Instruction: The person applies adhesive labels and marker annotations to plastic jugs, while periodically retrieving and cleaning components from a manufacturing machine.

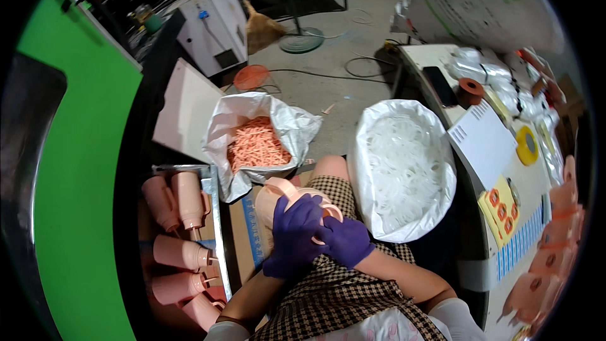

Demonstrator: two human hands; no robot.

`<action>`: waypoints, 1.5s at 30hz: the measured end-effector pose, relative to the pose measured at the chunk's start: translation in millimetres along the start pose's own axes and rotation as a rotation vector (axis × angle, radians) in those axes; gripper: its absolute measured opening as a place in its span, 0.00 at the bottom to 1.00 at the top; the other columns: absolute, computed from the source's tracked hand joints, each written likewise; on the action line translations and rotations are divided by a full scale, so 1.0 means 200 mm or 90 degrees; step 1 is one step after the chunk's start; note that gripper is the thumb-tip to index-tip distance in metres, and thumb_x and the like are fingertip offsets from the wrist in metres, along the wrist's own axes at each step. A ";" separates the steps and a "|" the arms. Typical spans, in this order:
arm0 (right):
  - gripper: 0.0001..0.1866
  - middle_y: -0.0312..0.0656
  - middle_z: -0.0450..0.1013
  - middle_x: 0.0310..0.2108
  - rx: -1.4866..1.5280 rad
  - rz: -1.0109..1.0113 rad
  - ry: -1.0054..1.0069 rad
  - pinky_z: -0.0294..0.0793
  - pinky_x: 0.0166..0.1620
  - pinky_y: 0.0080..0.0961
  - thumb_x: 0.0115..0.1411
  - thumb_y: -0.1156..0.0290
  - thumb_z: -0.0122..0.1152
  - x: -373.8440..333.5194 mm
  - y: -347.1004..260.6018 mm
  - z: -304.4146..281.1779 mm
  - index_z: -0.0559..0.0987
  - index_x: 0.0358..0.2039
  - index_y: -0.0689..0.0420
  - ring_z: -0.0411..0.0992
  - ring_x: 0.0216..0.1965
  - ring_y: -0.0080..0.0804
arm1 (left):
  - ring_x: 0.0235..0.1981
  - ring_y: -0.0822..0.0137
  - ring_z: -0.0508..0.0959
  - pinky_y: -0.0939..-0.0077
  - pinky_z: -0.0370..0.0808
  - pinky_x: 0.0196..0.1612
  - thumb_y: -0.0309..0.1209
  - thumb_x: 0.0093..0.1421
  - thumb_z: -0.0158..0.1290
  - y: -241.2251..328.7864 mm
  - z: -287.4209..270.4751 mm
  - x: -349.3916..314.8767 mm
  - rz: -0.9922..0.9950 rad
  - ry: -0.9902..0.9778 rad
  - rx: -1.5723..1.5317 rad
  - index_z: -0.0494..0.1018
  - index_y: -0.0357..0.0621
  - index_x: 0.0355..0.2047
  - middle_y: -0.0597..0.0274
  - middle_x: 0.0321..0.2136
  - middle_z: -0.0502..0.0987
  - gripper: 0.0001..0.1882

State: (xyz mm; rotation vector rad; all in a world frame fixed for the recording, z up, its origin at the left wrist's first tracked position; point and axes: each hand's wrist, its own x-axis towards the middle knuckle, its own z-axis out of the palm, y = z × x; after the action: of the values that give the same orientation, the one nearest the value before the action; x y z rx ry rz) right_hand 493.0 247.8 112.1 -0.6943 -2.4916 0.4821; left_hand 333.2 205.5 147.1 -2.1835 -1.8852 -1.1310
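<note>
A peach plastic jug with a handle (269,206) lies tilted above my lap. My left hand (293,235), in a purple glove, is closed over its side near the rim. Against the open end presses my right hand (346,242), gloved alike, its fingers curled at the rim and partly hidden by the left. Just beyond the jug, a white sack (303,127) holds many small peach plastic pieces (257,144). Right of my knees, a second white sack (370,218) is full of clear rings (404,164).
On the left, a box (216,240) contains several pink jugs (180,251). The right-hand table (467,215) carries a phone (440,86), brown tape (469,91), yellow tape (526,145), paper (483,142), a sticker sheet (500,210) and pink parts (548,262). Cables cross the floor ahead.
</note>
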 end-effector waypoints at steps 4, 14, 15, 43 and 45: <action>0.17 0.46 0.76 0.39 0.060 0.037 -0.083 0.77 0.31 0.42 0.58 0.62 0.61 0.07 0.01 0.00 0.79 0.49 0.42 0.78 0.29 0.47 | 0.48 0.53 0.79 0.49 0.65 0.60 0.38 0.49 0.61 0.01 0.00 0.06 0.025 0.016 0.084 0.76 0.37 0.44 0.51 0.44 0.80 0.24; 0.25 0.47 0.72 0.56 0.053 0.044 0.141 0.78 0.49 0.35 0.54 0.60 0.71 0.23 0.35 -0.43 0.79 0.52 0.51 0.77 0.45 0.46 | 0.51 0.62 0.76 0.67 0.71 0.59 0.27 0.44 0.72 -0.78 -0.36 0.61 -0.111 0.260 -0.216 0.41 0.38 0.72 0.55 0.51 0.74 0.63; 0.23 0.43 0.75 0.51 -0.002 0.134 0.164 0.79 0.48 0.34 0.53 0.61 0.72 0.18 0.44 -0.45 0.80 0.50 0.50 0.77 0.45 0.44 | 0.52 0.61 0.76 0.66 0.70 0.60 0.26 0.44 0.71 -0.81 -0.47 0.63 -0.070 0.297 -0.160 0.40 0.38 0.72 0.54 0.51 0.74 0.63; 0.12 0.48 0.78 0.37 0.040 0.191 -0.254 0.77 0.46 0.39 0.62 0.60 0.62 -0.09 0.15 -0.10 0.81 0.40 0.55 0.78 0.40 0.46 | 0.42 0.48 0.77 0.56 0.72 0.47 0.39 0.39 0.74 -0.24 -0.11 0.04 -0.085 -0.009 -0.188 0.72 0.43 0.46 0.55 0.41 0.78 0.34; 0.11 0.47 0.77 0.36 -0.038 0.130 -0.219 0.78 0.45 0.40 0.60 0.62 0.65 -0.05 0.15 -0.13 0.81 0.36 0.56 0.78 0.40 0.45 | 0.42 0.48 0.77 0.56 0.72 0.47 0.39 0.39 0.74 -0.23 -0.13 0.06 -0.053 -0.013 -0.150 0.72 0.43 0.47 0.55 0.41 0.78 0.35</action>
State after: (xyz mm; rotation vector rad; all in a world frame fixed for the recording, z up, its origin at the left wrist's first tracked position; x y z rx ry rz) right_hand 526.3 271.2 115.3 -0.9673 -2.7762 0.6510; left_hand 280.9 215.6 154.3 -2.2555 -1.9590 -1.4184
